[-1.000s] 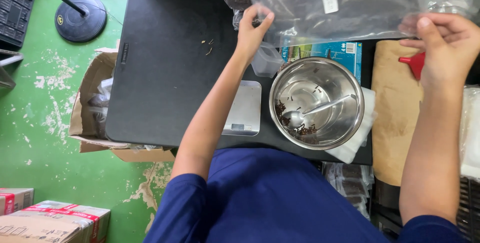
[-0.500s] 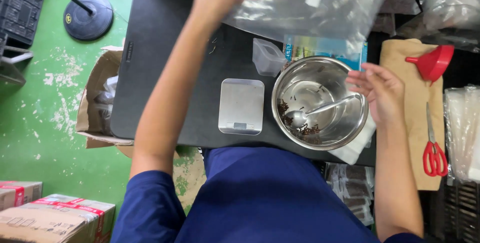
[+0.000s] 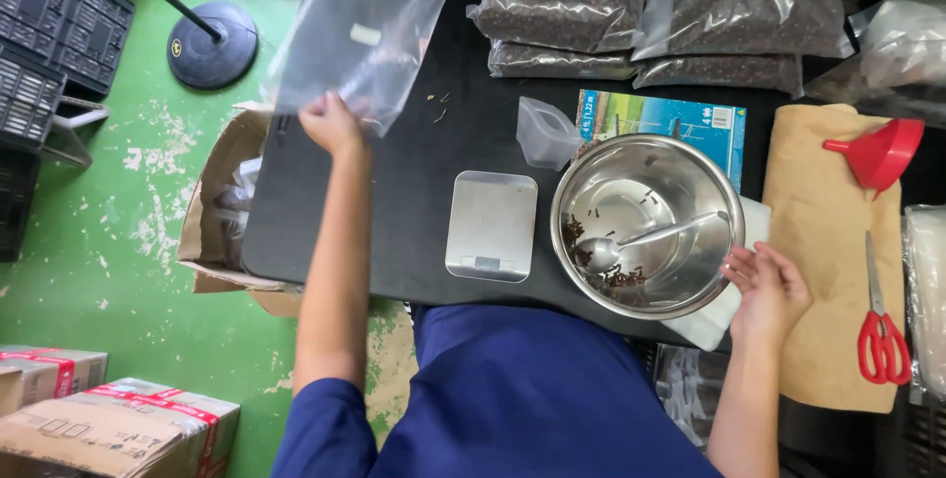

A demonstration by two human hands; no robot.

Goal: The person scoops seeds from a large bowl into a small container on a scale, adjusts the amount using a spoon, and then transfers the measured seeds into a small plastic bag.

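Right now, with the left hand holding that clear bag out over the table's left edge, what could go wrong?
1. The bag is pinched only at its lower edge by the left hand, so it may slip toward the open box below.
2. The right hand rests at the bowl rim near the table edge; a nudge could tip the bowl and its spoon.
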